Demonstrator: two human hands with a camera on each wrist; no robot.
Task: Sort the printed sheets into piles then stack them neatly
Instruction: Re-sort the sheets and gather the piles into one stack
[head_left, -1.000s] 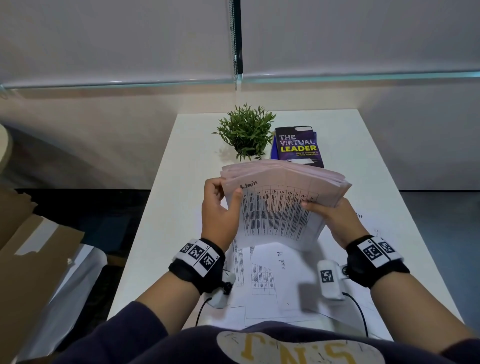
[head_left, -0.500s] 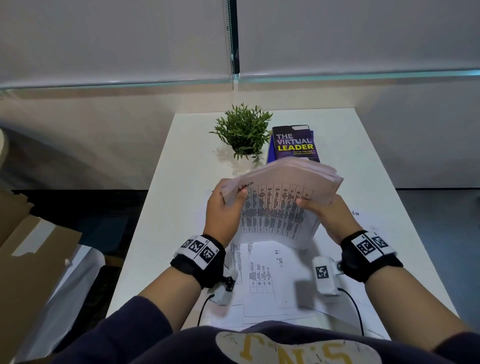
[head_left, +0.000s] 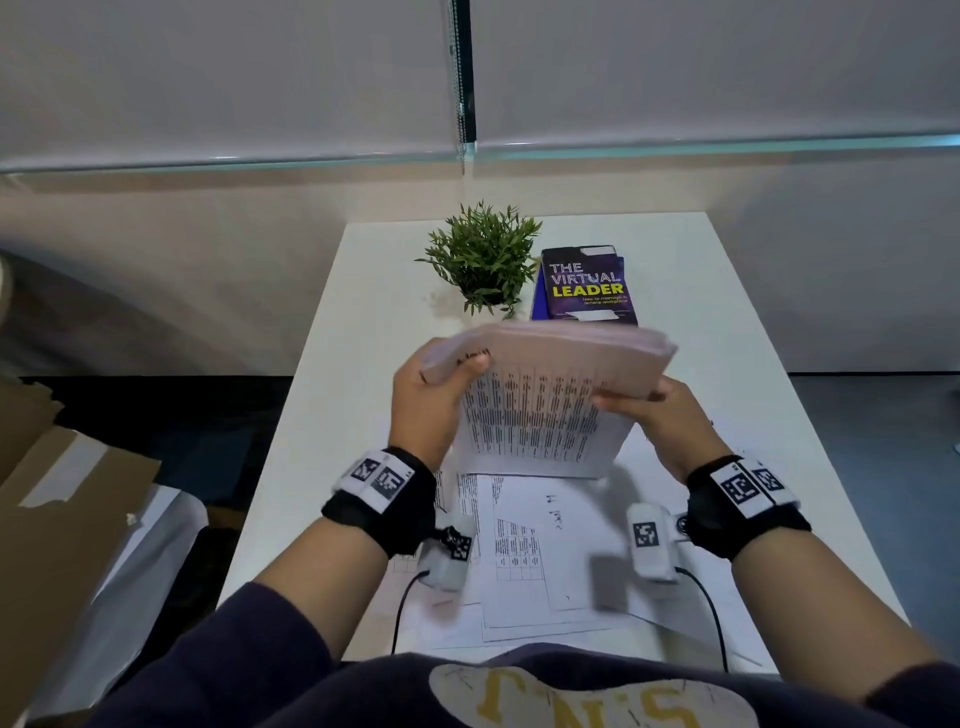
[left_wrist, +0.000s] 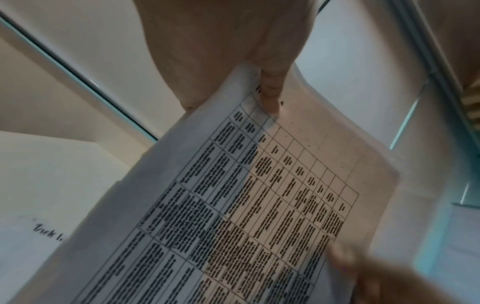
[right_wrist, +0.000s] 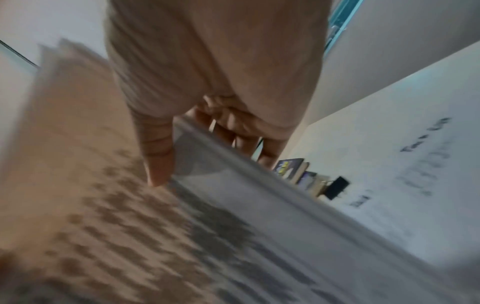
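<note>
**Paper bundle up off the table, held by its edges only**

Paper was all I had between my hands: the bundle (head_left: 545, 400) of printed sheets stood on edge above the table (head_left: 727, 312), top bowed over towards me, lower edge just over the loose sheets (head_left: 535, 545) lying flat in front of me. My left hand (head_left: 423, 400) pinched the upper left corner, thumb on the printed face and fingers curled behind. My right hand (head_left: 660, 415) gripped the right edge the same way, thumb (right_wrist: 155, 152) across the front and fingers (right_wrist: 241, 135) round the back. Neither hand was spread or empty.

What I judged could go wrong:

- The bundle was held only at its two sides, so nothing supported the middle. If I eased either pinch to square it up, inner sheets could slide out and drop.
- Fallen sheets would land on the loose sheets below and mix in with them, undoing any sorting.
- The top edges looked fanned and uneven. Tapping the bundle down hard on the papers underneath could push those askew, or crease the bottom corners.
- The bow in the top meant a tighter squeeze might fold the sheets rather than align them.
- The plant (head_left: 483, 260) and book (head_left: 584, 286) stood just beyond the bundle; a forward swing could knock the plant.
</note>
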